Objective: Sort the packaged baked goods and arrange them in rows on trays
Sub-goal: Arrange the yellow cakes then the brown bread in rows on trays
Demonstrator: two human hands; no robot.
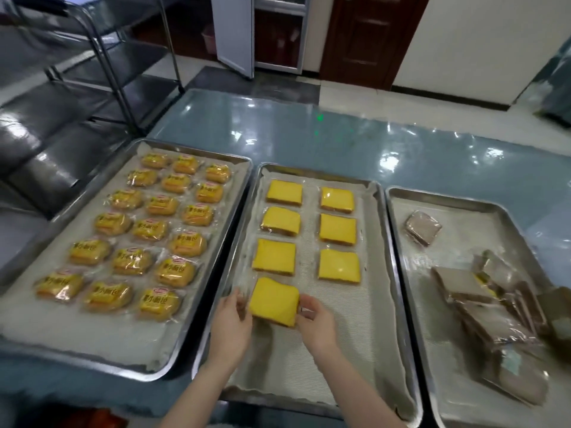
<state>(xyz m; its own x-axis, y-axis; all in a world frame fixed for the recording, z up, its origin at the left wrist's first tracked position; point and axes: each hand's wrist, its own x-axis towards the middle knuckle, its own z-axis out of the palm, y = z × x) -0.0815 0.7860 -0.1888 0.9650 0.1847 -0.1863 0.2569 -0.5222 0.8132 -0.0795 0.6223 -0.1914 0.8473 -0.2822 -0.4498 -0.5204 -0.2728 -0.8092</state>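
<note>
A wrapped yellow cake slice point(273, 301) sits low in the left column of the middle tray point(383, 273). My left hand point(230, 325) pinches its left edge and my right hand point(315, 322) grips its right edge. Above it, several yellow slices point(338, 229) lie in two columns. The left tray point(197, 341) holds several wrapped small breads point(148, 230) in three neat columns. On the right tray point(398, 230) one brown packaged slice point(422, 227) lies apart at the far end, and a loose heap of brown packaged slices point(491, 316) fills its right side.
All three trays are lined with paper and rest side by side on a glossy blue-green table point(309, 134). A metal tray rack point(102, 57) stands at the back left. A door and a cabinet are behind the table.
</note>
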